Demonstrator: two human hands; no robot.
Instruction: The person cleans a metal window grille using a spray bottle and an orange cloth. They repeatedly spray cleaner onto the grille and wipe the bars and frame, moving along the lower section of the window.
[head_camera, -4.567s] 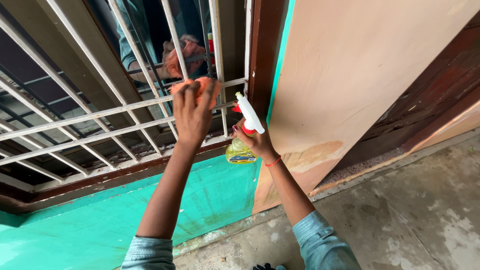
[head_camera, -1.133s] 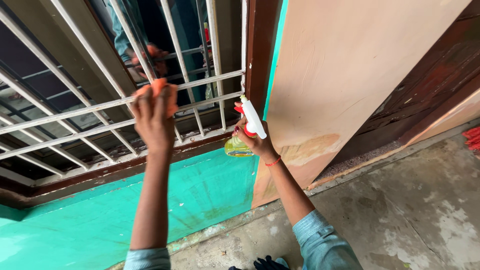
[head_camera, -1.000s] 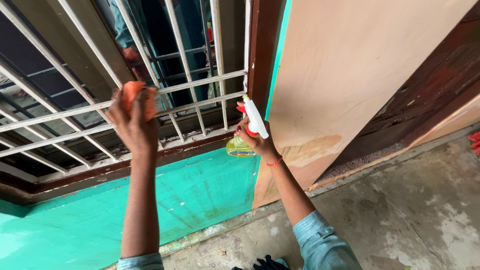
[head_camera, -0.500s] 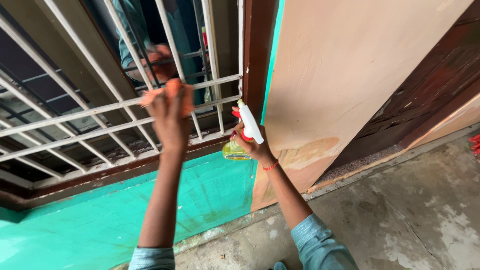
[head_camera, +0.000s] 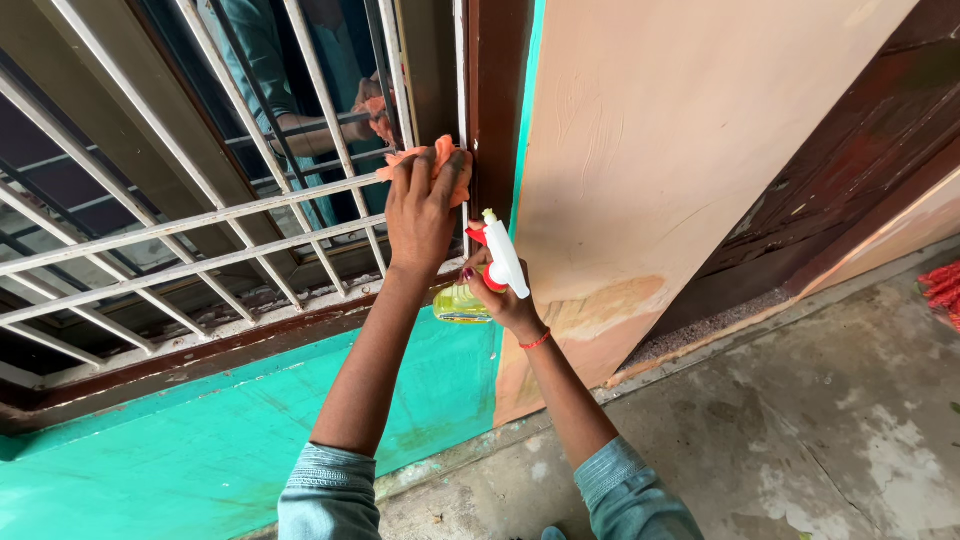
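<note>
Your left hand (head_camera: 425, 205) is raised, pressing an orange cloth (head_camera: 432, 158) against the white window grille (head_camera: 200, 225) by the brown frame (head_camera: 497, 100), further right than before. Your right hand (head_camera: 500, 295) grips a spray bottle (head_camera: 480, 285) just below.

Soft, even daylight; sharp focus, edges slightly stretched.

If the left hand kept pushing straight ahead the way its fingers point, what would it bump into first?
The left hand already presses an orange cloth against the white window bars. Going on, it would probably meet the brown frame at the window's edge, though depth is hard to judge.
</note>
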